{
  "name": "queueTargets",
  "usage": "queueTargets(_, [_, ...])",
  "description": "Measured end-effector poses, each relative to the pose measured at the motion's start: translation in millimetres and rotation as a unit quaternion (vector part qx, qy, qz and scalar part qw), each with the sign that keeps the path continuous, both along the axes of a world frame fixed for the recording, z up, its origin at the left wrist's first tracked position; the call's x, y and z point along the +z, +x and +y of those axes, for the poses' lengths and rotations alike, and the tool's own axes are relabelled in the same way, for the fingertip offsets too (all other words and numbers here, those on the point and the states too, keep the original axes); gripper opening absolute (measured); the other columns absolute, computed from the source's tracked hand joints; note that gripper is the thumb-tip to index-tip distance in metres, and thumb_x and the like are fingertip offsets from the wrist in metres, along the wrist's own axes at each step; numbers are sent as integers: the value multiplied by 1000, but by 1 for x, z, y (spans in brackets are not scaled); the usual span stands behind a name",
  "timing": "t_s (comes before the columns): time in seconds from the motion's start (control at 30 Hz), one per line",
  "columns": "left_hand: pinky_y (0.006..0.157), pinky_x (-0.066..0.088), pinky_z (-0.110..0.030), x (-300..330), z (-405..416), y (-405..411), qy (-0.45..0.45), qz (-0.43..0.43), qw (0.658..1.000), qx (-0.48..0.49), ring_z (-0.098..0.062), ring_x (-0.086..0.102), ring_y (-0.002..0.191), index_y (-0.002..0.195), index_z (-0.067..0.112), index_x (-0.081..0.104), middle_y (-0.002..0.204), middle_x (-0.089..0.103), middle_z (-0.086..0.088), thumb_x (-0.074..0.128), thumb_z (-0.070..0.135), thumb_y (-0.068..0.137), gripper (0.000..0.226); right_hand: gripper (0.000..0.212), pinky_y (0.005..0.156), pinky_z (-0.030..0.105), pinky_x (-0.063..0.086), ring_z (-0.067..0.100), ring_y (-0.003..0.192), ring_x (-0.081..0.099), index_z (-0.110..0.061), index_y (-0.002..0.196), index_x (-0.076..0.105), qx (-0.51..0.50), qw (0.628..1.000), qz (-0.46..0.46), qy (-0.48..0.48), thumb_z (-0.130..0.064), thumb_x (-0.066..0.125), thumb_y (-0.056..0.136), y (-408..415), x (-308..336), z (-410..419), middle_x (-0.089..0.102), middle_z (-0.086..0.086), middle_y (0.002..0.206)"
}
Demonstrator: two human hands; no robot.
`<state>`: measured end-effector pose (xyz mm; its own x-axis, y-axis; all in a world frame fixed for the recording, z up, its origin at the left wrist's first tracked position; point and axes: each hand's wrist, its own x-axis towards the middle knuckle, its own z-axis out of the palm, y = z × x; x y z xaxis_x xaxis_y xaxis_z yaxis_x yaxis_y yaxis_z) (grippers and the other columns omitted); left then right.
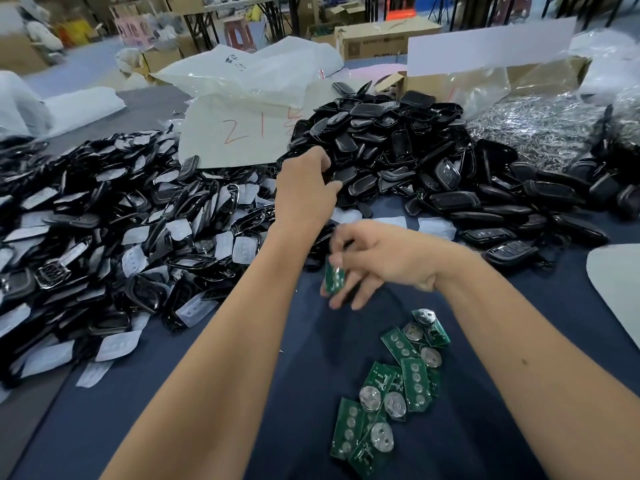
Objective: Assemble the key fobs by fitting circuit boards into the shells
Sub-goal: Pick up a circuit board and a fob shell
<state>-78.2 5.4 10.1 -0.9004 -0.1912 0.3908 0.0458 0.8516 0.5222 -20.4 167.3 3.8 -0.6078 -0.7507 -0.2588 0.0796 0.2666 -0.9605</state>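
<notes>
Held board: a green circuit board (334,278) stands roughly upright just below the centre of the view, pinched near its top edge by the right hand (377,261), with the other fingers loosely spread below it.
Right hand: enters from 4 o'clock, above the dark blue table cover (214,368); blurred, so the exact finger contact is unclear.
Left hand: the left hand (306,188) reaches in from 7 o'clock to the near edge of the pile of black shells (388,147) at 12 o'clock; its fingers curl round a black shell (337,174) at the edge of the pile, and the grip itself is partly hidden.
Relation of board to hands: the held board lies at 6 o'clock from the left hand, near its wrist but apart from it.
Loose boards: a scatter of green circuit boards (391,382) with round silver discs lies on the cover at 5 o'clock, between the two forearms and well below the held board.
Left pile: a wide pile of black frames and pale button pads (114,223) fills 9 o'clock.
Right spread: further black key fobs (526,199) extend toward 2 o'clock.
Background: a white sheet marked in red (242,133) at 11 o'clock, a clear plastic bag (249,71) behind it, a cardboard box (381,39) at 1 o'clock.
</notes>
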Motion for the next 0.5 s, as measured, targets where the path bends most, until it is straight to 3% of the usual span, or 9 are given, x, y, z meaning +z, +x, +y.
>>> queueTargets(0.07, [75,38,-24,2,1,5,39,12,999,8,-16,59,83,100,15,72,86,65,4,68,28,96,14,10,56,29,59,37,82,78,-8,100,45,-88,990,-31,-101,-7,46,111,-2,-12,-4,76,23,90])
queueTargets(0.13, [72,32,-22,-1,0,13,75,14,997,21,-13,57,78,96,17,71,84,64,8,60,29,100,16,11,53,25,52,27,70,73,-11,101,50,-182,964,-11,-195,-5,47,110,-6,-23,-8,75,17,84])
queueTargets(0.23, [68,29,-22,-10,-3,32,126,15,991,44,-2,53,71,90,17,65,76,59,12,57,27,101,17,32,52,19,38,11,61,54,-22,112,68,-271,918,44,-286,1,47,107,-12,-35,-10,70,5,80])
queueTargets(0.33, [70,43,-30,-22,-1,46,182,-47,981,48,-16,63,72,88,13,69,77,68,1,61,28,97,20,41,55,20,35,16,74,43,-25,122,76,-325,898,78,-285,2,48,107,-16,-41,-9,62,5,88])
queueTargets(0.4, [56,47,-28,-29,3,54,287,-97,952,34,-17,65,54,84,13,68,69,68,-4,63,25,96,18,41,56,21,39,17,74,41,-25,125,76,-351,895,95,-259,1,51,106,-17,-46,-8,58,6,90])
queueTargets(0.5, [45,48,-23,-35,4,61,413,-131,901,20,-17,68,48,85,9,66,81,68,-9,64,15,97,13,19,54,25,44,16,63,48,-18,112,72,-408,875,111,-237,-4,64,101,-16,-49,-9,60,4,74])
